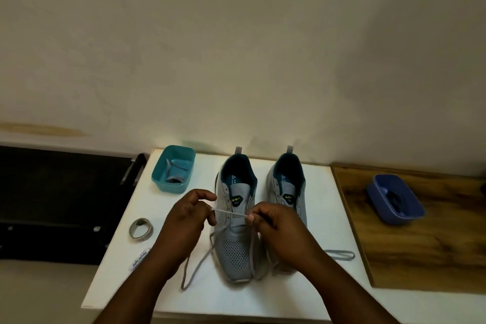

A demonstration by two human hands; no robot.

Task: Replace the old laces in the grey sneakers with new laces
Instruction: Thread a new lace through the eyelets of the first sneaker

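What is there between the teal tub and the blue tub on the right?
In the head view, the two grey sneakers stand side by side on the white board between the teal tub and the blue tub, with bare wooden board near the blue one.

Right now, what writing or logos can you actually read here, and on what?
"HeyBright": on the small white packet by the table's left edge.
"CA...": start of a brand on the left sneaker's insole; the rest is too blurred.
Tongue badge: a yellow-green zigzag logo, no words.

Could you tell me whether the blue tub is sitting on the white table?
No, the blue tub sits on the wooden board beside the white table.
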